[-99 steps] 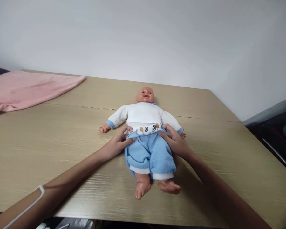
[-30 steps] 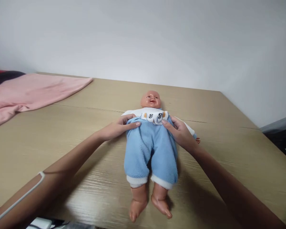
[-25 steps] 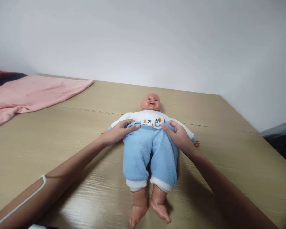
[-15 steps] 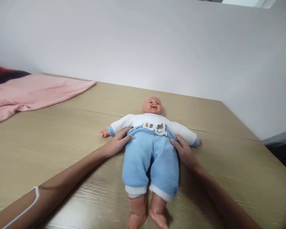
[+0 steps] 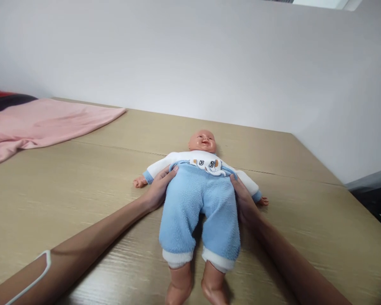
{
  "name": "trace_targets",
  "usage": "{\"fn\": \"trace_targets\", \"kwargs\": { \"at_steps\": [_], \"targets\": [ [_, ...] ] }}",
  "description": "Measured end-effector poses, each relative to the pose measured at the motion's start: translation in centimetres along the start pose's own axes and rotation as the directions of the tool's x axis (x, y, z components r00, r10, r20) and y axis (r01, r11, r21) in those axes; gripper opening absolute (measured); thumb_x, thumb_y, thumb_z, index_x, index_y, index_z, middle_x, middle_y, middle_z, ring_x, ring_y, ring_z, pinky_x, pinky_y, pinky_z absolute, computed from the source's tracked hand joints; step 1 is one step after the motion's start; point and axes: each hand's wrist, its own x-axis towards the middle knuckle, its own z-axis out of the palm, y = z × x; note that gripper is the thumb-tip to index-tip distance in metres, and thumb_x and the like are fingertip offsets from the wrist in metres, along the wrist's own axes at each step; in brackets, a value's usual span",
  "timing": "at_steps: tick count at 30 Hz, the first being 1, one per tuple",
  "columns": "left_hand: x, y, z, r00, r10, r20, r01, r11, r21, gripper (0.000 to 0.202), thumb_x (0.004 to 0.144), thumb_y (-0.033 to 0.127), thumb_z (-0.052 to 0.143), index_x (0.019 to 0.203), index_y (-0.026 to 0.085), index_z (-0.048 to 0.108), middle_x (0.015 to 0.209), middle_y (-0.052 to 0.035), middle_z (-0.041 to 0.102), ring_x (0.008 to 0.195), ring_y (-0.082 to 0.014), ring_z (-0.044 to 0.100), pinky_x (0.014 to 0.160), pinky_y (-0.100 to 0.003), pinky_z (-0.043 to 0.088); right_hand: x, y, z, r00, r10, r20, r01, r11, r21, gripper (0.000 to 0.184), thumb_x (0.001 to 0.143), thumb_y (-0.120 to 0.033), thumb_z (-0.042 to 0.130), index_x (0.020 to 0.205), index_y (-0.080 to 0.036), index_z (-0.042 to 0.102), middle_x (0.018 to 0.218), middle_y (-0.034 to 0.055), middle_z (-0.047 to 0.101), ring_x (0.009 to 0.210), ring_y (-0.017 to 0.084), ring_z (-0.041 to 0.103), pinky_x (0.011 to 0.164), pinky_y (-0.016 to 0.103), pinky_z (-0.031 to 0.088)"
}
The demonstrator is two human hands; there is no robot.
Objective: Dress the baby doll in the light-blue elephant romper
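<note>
A baby doll [image 5: 202,140] lies on its back on the table, head away from me, with its bare feet toward me. It wears a white top [image 5: 161,163] with blue cuffs and fluffy light-blue trousers [image 5: 184,207] with white hems. An animal face with eyes and ears decorates the waist front. My left hand [image 5: 161,183] is closed on the left side of the trousers' waist, thumb on top. On the opposite side, my right hand [image 5: 241,190] grips the waist too. The fingers under the cloth are hidden on both hands.
The doll rests on a wood-grain table [image 5: 95,178] with a seam running across it. Pink cloth [image 5: 57,120] lies at the far left, beside a dark item [image 5: 11,103]. A pale wall [image 5: 178,63] stands behind the table; something dark [image 5: 374,203] is past the right edge.
Both hands have shifted slightly up the doll's sides, and the waist sits a little higher. The legs are farther apart. The doll's arm on my right has dropped lower.
</note>
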Motion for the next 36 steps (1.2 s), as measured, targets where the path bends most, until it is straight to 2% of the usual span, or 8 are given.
{"fn": "trace_targets", "kwargs": {
  "at_steps": [4, 12, 17, 22, 25, 28, 32, 36],
  "targets": [
    [0.3, 0.5, -0.7, 1.0, -0.024, 0.015, 0.025, 0.999, -0.03, 0.042, 0.082, 0.053, 0.098, 0.102, 0.019, 0.082, 0.101, -0.0063, 0.082, 0.095, -0.0254, 0.073, 0.088, -0.034, 0.057, 0.2, -0.1, -0.1, 0.997, -0.044, 0.057, 0.045, 0.999, -0.029, 0.052, 0.089, -0.067, 0.085, 0.125, -0.031, 0.077, 0.13, 0.0048, 0.084, 0.13, 0.032, 0.076, 0.116, 0.047, 0.061],
    [0.7, 0.5, -0.9, 0.999, 0.03, 0.015, -0.03, 1.0, 0.002, 0.039, 0.086, 0.048, 0.093, 0.107, 0.02, 0.077, 0.107, -0.0053, 0.081, 0.103, -0.0269, 0.073, 0.095, -0.036, 0.054, 0.0, -0.4, -0.7, 0.981, -0.173, 0.088, 0.187, 0.964, -0.19, 0.03, 0.088, -0.056, 0.064, 0.095, -0.03, 0.077, 0.081, 0.0073, 0.074, 0.09, 0.034, 0.072, 0.098, 0.052, 0.06],
    [0.5, 0.3, -1.1, 0.999, 0.032, 0.044, -0.039, 0.986, 0.162, 0.045, 0.093, 0.055, 0.085, 0.119, 0.02, 0.078, 0.121, -0.009, 0.081, 0.127, -0.0336, 0.07, 0.111, -0.04, 0.052, 0.3, -0.3, -1.0, 0.988, -0.11, 0.104, 0.127, 0.976, -0.174, 0.026, 0.087, -0.051, 0.063, 0.097, -0.029, 0.072, 0.088, 0.0047, 0.074, 0.092, 0.031, 0.069, 0.094, 0.046, 0.057],
    [-0.4, 0.5, -2.7, 0.977, 0.174, 0.121, -0.21, 0.729, 0.651, 0.025, 0.103, 0.04, 0.058, 0.115, 0.022, 0.07, 0.118, -0.0079, 0.077, 0.128, -0.0349, 0.063, 0.121, -0.048, 0.046, 0.5, -1.5, -3.3, 0.951, -0.101, 0.292, 0.239, 0.838, -0.49, 0.026, 0.082, -0.044, 0.079, 0.099, -0.026, 0.071, 0.088, 0.0002, 0.069, 0.089, 0.027, 0.062, 0.09, 0.04, 0.055],
    [-0.3, 1.1, -4.3, 0.959, 0.152, 0.239, -0.282, 0.586, 0.76, 0.025, 0.099, 0.036, 0.058, 0.114, 0.021, 0.07, 0.116, -0.0101, 0.075, 0.117, -0.0361, 0.065, 0.118, -0.052, 0.047, 0.2, -2.5, -4.2, 0.913, -0.136, 0.384, 0.361, 0.708, -0.608, 0.022, 0.08, -0.032, 0.076, 0.101, -0.025, 0.077, 0.1, 0.0052, 0.077, 0.1, 0.033, 0.068, 0.101, 0.048, 0.056],
    [0.1, 2.0, -5.8, 0.918, 0.08, 0.388, -0.368, 0.533, 0.762, 0.028, 0.097, 0.038, 0.067, 0.118, 0.021, 0.076, 0.126, -0.0137, 0.076, 0.125, -0.0391, 0.066, 0.119, -0.051, 0.048, -0.3, -3.1, -4.0, 0.857, -0.186, 0.48, 0.481, 0.622, -0.618, 0.022, 0.079, -0.025, 0.082, 0.101, -0.029, 0.084, 0.114, 0.0094, 0.082, 0.118, 0.042, 0.072, 0.112, 0.056, 0.055],
    [0.3, 2.8, -6.5, 0.902, 0.02, 0.432, -0.341, 0.648, 0.681, 0.038, 0.098, 0.044, 0.08, 0.132, 0.027, 0.079, 0.149, -0.0127, 0.075, 0.148, -0.0405, 0.061, 0.131, -0.05, 0.041, -0.3, -2.9, -3.8, 0.862, -0.169, 0.479, 0.432, 0.739, -0.517, 0.029, 0.084, -0.038, 0.092, 0.113, -0.034, 0.089, 0.125, 0.0091, 0.084, 0.132, 0.044, 0.072, 0.124, 0.06, 0.052],
    [-0.2, 2.1, -5.5, 0.947, -0.006, 0.32, -0.16, 0.859, 0.487, 0.036, 0.097, 0.049, 0.083, 0.125, 0.027, 0.082, 0.138, -0.0101, 0.08, 0.138, -0.0372, 0.068, 0.125, -0.048, 0.048, -0.6, -2.0, -4.2, 0.93, 0.033, 0.367, 0.119, 0.917, -0.382, 0.04, 0.081, -0.056, 0.096, 0.111, -0.031, 0.087, 0.111, 0.0086, 0.087, 0.119, 0.043, 0.078, 0.115, 0.061, 0.059]
  ]
}}
